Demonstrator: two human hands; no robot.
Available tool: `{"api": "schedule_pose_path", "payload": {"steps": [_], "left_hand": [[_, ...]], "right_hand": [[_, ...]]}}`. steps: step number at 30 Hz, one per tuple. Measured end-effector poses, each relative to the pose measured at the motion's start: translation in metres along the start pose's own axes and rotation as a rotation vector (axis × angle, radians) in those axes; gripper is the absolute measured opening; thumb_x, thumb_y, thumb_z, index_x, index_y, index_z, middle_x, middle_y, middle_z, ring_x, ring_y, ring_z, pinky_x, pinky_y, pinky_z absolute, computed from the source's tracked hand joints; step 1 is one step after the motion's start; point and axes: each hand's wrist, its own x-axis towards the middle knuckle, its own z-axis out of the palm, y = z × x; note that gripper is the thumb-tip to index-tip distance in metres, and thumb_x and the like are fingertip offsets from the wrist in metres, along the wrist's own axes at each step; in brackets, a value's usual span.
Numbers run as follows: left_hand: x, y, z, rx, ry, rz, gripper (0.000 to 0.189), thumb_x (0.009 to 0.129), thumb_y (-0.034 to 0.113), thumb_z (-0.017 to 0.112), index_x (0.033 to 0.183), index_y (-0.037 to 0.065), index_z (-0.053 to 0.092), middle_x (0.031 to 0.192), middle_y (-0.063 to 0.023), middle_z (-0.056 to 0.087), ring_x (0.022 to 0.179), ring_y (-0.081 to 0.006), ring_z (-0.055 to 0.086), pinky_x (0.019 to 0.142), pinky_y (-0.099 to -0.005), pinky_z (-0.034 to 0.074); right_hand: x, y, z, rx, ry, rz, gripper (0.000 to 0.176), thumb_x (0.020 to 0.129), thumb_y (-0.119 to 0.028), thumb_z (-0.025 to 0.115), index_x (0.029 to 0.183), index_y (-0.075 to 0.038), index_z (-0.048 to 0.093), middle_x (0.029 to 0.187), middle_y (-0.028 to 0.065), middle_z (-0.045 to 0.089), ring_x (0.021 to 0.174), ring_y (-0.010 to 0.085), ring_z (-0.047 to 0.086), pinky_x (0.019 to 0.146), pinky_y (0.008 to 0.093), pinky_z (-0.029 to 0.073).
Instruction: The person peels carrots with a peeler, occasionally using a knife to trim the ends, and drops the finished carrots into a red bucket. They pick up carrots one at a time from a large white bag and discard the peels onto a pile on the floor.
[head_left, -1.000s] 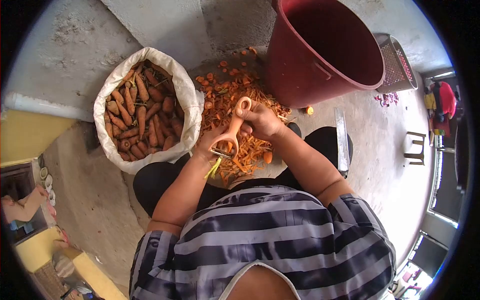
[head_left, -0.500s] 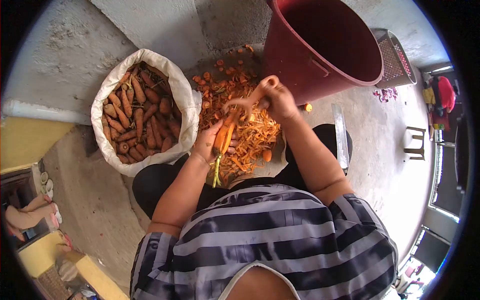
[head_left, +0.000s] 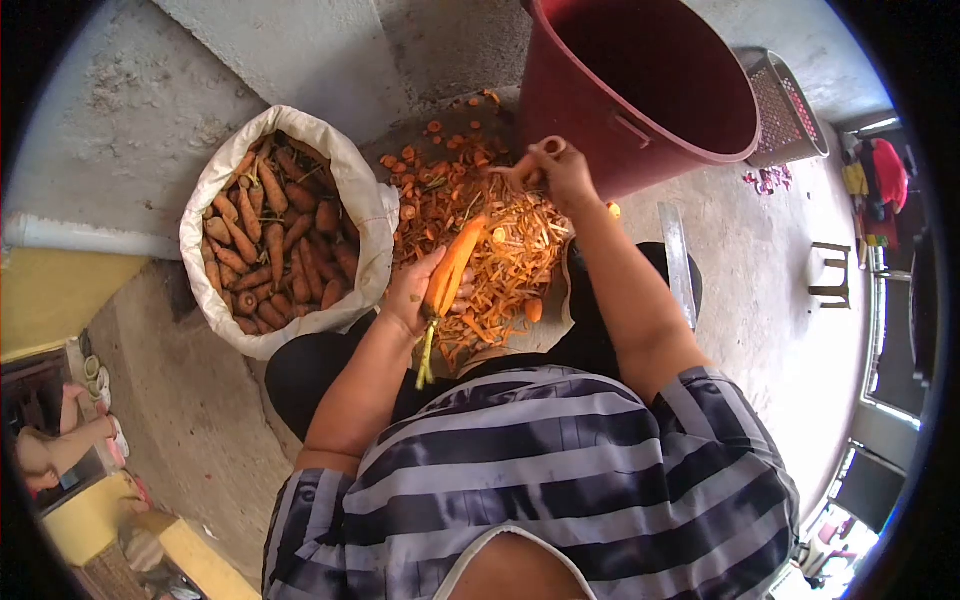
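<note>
My left hand [head_left: 415, 290] is wrapped round a partly peeled carrot [head_left: 457, 263], its green stem pointing down toward my body. Bright orange strips run along the carrot's upper side. Up and to the right, my right hand [head_left: 563, 178] grips a peeler [head_left: 522, 172] with a looped handle end, held apart from the carrot's tip. Beneath both hands lies a heap of carrot peelings [head_left: 515, 240] with cut ends among them. A white sack [head_left: 375, 215] of unpeeled carrots [head_left: 275, 245] stands left of my left hand.
A large red tub [head_left: 640, 160] stands behind my right hand, with a grey basket [head_left: 780, 120] beside it. A long blade [head_left: 677, 262] lies by my right knee. A chair [head_left: 830, 275] is at far right. Another person's legs [head_left: 75, 450] show at far left.
The peeler in my right hand has moved off the carrot, up and away from its tip. The carrot in my left hand shows more bright orange surface.
</note>
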Motion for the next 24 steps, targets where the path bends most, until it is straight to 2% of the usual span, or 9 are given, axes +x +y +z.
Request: {"api": "schedule_pose_path", "payload": {"steps": [3,6,8,9,12,13,20,22,24], "left_hand": [[0.000,0.002,0.010,-0.009,0.036,0.011,0.034,0.092,0.038,0.036,0.110,0.011,0.047,0.079,-0.0050,0.045,0.067,-0.0142,0.043,0.055,-0.0254,0.038],[0.004,0.002,0.002,0.016,0.132,0.042,0.033,0.091,0.038,0.039,0.107,0.011,0.048,0.079,-0.0055,0.047,0.067,-0.0145,0.045,0.052,-0.0251,0.038],[0.007,0.002,-0.002,0.059,0.152,0.072,0.032,0.089,0.037,0.043,0.105,0.010,0.049,0.081,-0.0060,0.048,0.069,-0.0149,0.049,0.050,-0.0245,0.038],[0.007,0.001,0.003,0.292,0.229,0.215,0.041,0.089,0.033,0.044,0.117,0.003,0.048,0.087,-0.0078,0.055,0.074,-0.0184,0.056,0.054,-0.0286,0.047],[0.010,-0.004,0.014,0.384,0.104,0.321,0.038,0.086,0.033,0.049,0.106,0.002,0.049,0.090,-0.0092,0.056,0.074,-0.0156,0.059,0.053,-0.0271,0.051],[0.011,-0.002,0.002,0.349,0.265,0.271,0.039,0.086,0.031,0.048,0.109,-0.001,0.048,0.088,-0.0123,0.058,0.068,-0.0160,0.059,0.055,-0.0294,0.054],[0.008,0.004,-0.002,0.079,0.166,0.142,0.032,0.090,0.029,0.040,0.105,0.001,0.046,0.080,-0.0095,0.050,0.064,-0.0179,0.049,0.050,-0.0257,0.041],[0.004,0.001,0.006,0.107,0.113,0.125,0.035,0.091,0.036,0.040,0.108,0.006,0.045,0.079,-0.0065,0.045,0.064,-0.0160,0.043,0.051,-0.0234,0.038],[0.002,0.000,0.014,0.126,0.073,0.092,0.036,0.091,0.039,0.040,0.109,0.008,0.044,0.077,-0.0053,0.044,0.064,-0.0159,0.043,0.051,-0.0238,0.038]], "right_hand": [[0.002,-0.003,-0.019,0.139,0.231,0.025,0.014,0.085,-0.013,0.056,0.092,-0.004,0.049,0.075,0.0075,0.055,0.054,0.0152,0.051,0.049,0.0277,0.045],[-0.031,-0.021,0.019,0.325,0.040,0.057,0.015,0.085,-0.014,0.056,0.093,-0.004,0.049,0.075,0.0077,0.055,0.055,0.0155,0.052,0.049,0.0272,0.046],[-0.058,-0.025,0.043,0.394,-0.302,0.206,0.013,0.085,-0.014,0.055,0.092,-0.005,0.048,0.074,0.0098,0.057,0.053,0.0147,0.054,0.047,0.0259,0.048],[-0.071,-0.025,0.054,0.471,-0.481,0.269,0.012,0.085,-0.014,0.054,0.090,-0.005,0.048,0.071,0.0099,0.057,0.049,0.0144,0.054,0.046,0.0261,0.048],[-0.080,-0.013,0.076,0.454,-0.750,0.273,0.018,0.083,-0.019,0.060,0.088,-0.006,0.048,0.069,0.0096,0.057,0.048,0.0131,0.051,0.045,0.0248,0.044],[-0.077,-0.011,0.074,0.454,-0.715,0.306,0.019,0.083,-0.019,0.060,0.088,-0.006,0.048,0.069,0.0093,0.057,0.049,0.0132,0.051,0.046,0.0252,0.043],[-0.032,-0.001,0.056,0.361,-0.570,0.317,0.020,0.084,-0.024,0.060,0.089,-0.007,0.049,0.071,0.0072,0.056,0.053,0.0116,0.049,0.051,0.0261,0.043],[-0.014,-0.005,0.041,0.463,-0.407,0.302,0.018,0.084,-0.018,0.060,0.089,-0.006,0.047,0.074,0.0085,0.055,0.054,0.0135,0.050,0.051,0.0278,0.044],[0.010,-0.002,0.016,0.417,-0.062,0.254,0.017,0.084,-0.015,0.059,0.089,-0.005,0.047,0.074,0.0084,0.053,0.054,0.0149,0.050,0.051,0.0287,0.044]]}}
